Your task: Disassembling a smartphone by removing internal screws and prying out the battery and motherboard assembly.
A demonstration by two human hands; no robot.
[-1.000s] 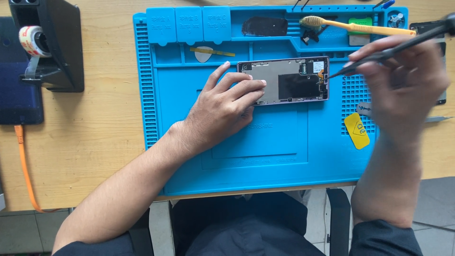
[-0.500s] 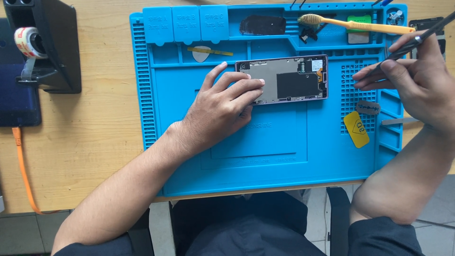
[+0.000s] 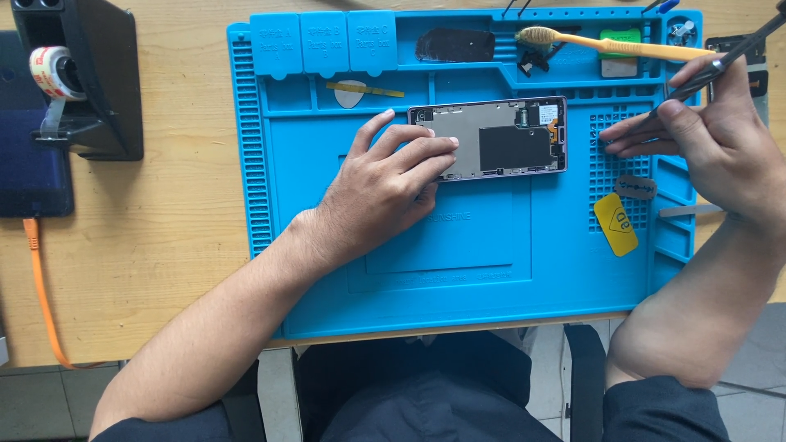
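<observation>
- My left hand [image 3: 385, 184] lies flat on the blue mat [image 3: 491, 270], fingers spread and resting on the left end of the opened phone [image 3: 499, 139], pinning it down without gripping it.
- The phone lies face down and lengthwise across the upper middle of the mat, its back cover off, showing a grey metal shield and a dark patch to the right.
- My right hand [image 3: 712, 139] is closed around a thin dark tool [image 3: 729, 53], held like a pen; its tip points down at the gridded patch of the mat just right of the phone, apart from the phone's edge.
- My right fingertips [image 3: 622, 139] rest on that grid.
- A yellow pick [image 3: 616, 223] lies on the mat below the grid, a small dark oval piece [image 3: 635, 187] just above it.
- A toothbrush [image 3: 606, 42] with a yellow handle lies across the trays at the mat's top edge, a black flat piece [image 3: 454, 45] to its left.
- A white pick [image 3: 350, 96] sits in the tray left of the phone.
- On the wooden desk [image 3: 164, 221] to the left stand a black tape dispenser [image 3: 82, 78] and a dark tablet [image 3: 29, 164] with an orange cable [image 3: 41, 295].
</observation>
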